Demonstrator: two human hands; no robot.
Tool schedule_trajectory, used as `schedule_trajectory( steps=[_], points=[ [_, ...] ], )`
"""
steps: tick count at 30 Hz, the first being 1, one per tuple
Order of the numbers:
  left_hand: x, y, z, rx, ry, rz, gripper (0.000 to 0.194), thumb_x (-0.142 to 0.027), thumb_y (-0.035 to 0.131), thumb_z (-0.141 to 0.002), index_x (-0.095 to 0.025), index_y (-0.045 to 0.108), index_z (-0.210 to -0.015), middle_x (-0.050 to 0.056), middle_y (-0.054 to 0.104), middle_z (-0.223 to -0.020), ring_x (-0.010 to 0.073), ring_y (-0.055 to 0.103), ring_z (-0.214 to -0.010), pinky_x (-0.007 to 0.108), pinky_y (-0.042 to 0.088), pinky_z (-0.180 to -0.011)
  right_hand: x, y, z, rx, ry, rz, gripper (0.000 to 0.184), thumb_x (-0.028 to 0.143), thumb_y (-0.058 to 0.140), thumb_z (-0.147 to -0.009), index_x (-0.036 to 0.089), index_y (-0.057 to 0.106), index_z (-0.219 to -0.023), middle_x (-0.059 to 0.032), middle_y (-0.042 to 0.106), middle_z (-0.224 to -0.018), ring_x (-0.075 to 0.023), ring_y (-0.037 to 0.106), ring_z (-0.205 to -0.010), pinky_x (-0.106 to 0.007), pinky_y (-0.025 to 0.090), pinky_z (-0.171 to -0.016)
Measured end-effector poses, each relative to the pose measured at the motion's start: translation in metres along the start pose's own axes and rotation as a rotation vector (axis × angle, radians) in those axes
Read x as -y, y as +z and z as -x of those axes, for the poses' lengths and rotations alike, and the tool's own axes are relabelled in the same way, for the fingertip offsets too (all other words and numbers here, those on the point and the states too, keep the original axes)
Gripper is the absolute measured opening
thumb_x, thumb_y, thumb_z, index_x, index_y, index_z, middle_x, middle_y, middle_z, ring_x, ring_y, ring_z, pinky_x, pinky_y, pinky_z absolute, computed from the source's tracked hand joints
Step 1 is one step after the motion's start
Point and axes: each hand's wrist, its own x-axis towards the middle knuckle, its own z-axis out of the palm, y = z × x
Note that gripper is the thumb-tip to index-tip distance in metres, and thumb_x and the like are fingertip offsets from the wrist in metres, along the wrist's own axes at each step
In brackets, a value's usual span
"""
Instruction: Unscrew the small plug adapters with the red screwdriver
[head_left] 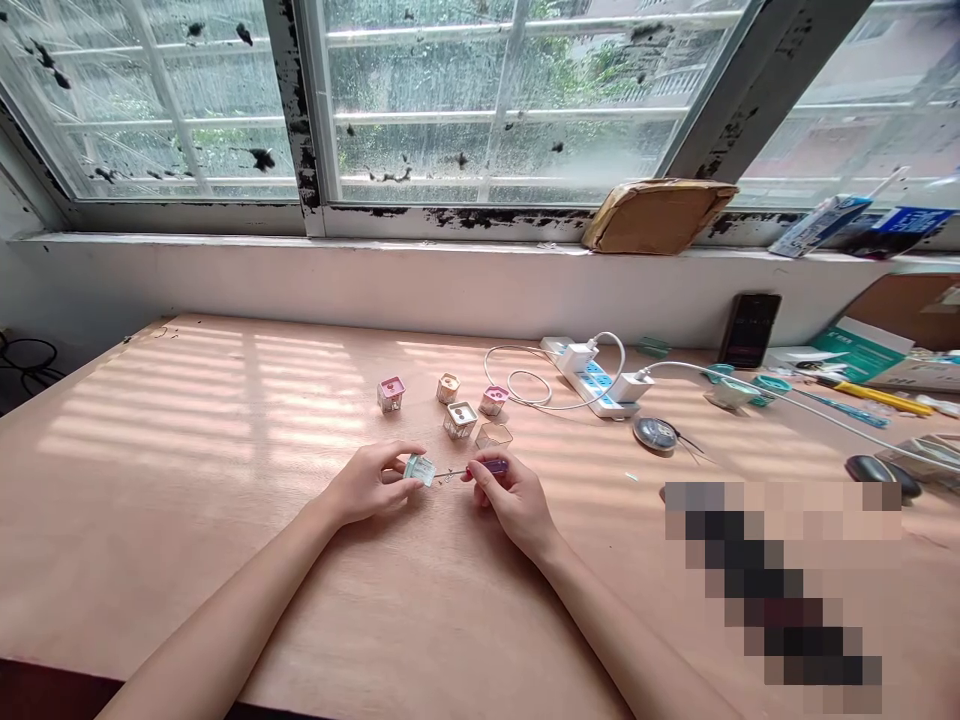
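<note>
Along the sunlit plywood bench (150, 520), entries run left to right.

Left hand (365, 484): clenched, thumb and fingers pinching a small clear housing (420, 470) with a pale green top, held just above the bench between both hands.

Right hand (514, 506): closed on a purple-handled precision tool (493, 467), its thin steel shaft (452, 473) aimed at the housing, the tip just beside it. A tiny bright fleck on the shaft is too small to identify.

Risks: finger pressure could make the fine tip slip and flick the housing loose; tiny parts could then scatter among the stripes of sunlight and be hard to find.

Bench, beyond the hands: four similar housings (448, 388) with pink or amber tops; an empty clear shell (494, 436); a white power strip (589, 380) with chargers and looped cable; a round metal disc (655, 434) trailing fine wires; a dark smartphone (750, 330); a yellow-handled screwdriver (874, 396); a black computer mouse (872, 474). A pixelated patch (780, 590) hides the right foreground.

Room: a coil of black cable (30, 365) at far left; a rain-spotted window (487, 100) with flaking black-stained frames; a cardboard parcel (660, 216) and a milk carton (821, 226) on the sill.
</note>
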Motion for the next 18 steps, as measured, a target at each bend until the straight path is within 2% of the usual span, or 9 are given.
schedule_trajectory(
  steps=[6,13,18],
  points=[
    [-0.0027,-0.0009,-0.0008,0.019,-0.033,-0.001,0.036,-0.028,0.067,-0.084,-0.018,0.064,-0.119,0.004,0.071,-0.089,0.0183,0.070,-0.080,0.030,0.058,-0.076,-0.0002,0.0008,0.0000,0.030,0.010,-0.013,0.045,0.064,0.069,-0.084,0.019,0.061,-0.088,-0.0057,0.067,-0.076,-0.0145,0.054,-0.049,-0.026,0.045,-0.044],
    [0.0030,-0.0004,-0.0008,0.026,-0.029,0.036,0.038,-0.027,0.067,-0.083,-0.018,0.064,-0.120,0.006,0.072,-0.096,0.0202,0.072,-0.088,0.030,0.058,-0.082,-0.0028,0.0010,-0.0013,0.037,-0.015,-0.002,0.043,0.061,0.068,-0.087,0.019,0.061,-0.089,-0.0054,0.067,-0.076,-0.0134,0.053,-0.048,-0.026,0.044,-0.044],
    [0.0051,0.0002,-0.0009,0.033,-0.036,0.033,0.038,-0.027,0.067,-0.083,-0.019,0.063,-0.121,0.004,0.072,-0.094,0.0202,0.073,-0.087,0.030,0.058,-0.082,-0.0027,0.0007,-0.0005,0.039,-0.024,0.016,0.042,0.061,0.067,-0.087,0.019,0.061,-0.090,-0.0056,0.067,-0.076,-0.0139,0.054,-0.048,-0.026,0.043,-0.045]
  ],
)
